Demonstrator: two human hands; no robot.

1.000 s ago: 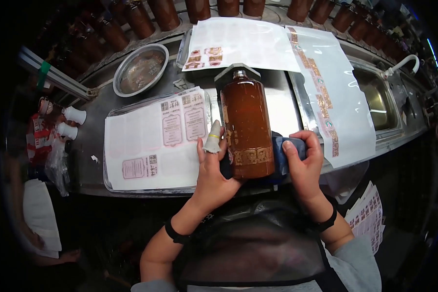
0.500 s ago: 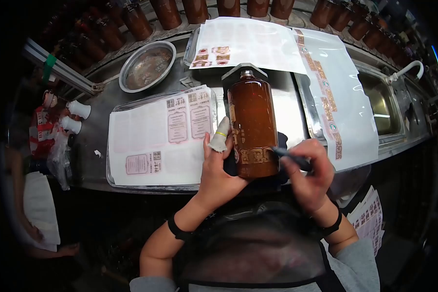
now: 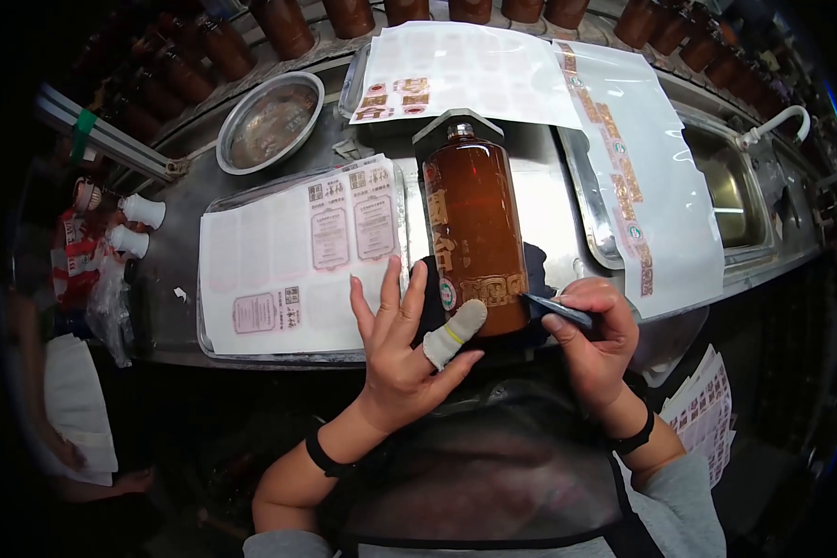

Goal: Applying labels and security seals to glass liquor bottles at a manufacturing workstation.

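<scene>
A brown glazed bottle [image 3: 482, 219] lies on a dark cloth [image 3: 536, 270], its neck pointing away from me. Gold characters run down its left side, and a gold patterned strip [image 3: 495, 287] crosses its lower part. My left hand [image 3: 398, 365] has its fingers spread. A whitish cloth finger cover [image 3: 456, 333] with a yellow band is on its index finger, whose tip is at the bottle's lower left edge. My right hand [image 3: 604, 339] pinches a dark, flat pointed tool [image 3: 562, 312], its tip at the strip's right end. I cannot tell the tool's exact kind.
Printed label sheets lie on a tray [image 3: 299, 270] at left, with more white sheets [image 3: 465, 70] behind and a long sheet [image 3: 637, 177] at right. A metal bowl [image 3: 298, 116] stands back left, a sink [image 3: 730, 200] far right. Brown bottles [image 3: 349, 14] line the back.
My left hand has let go of the bottle's side and spread out, its covered finger now at the lower edge. The bottle has turned, showing more gold characters. The tool stays near the strip.
</scene>
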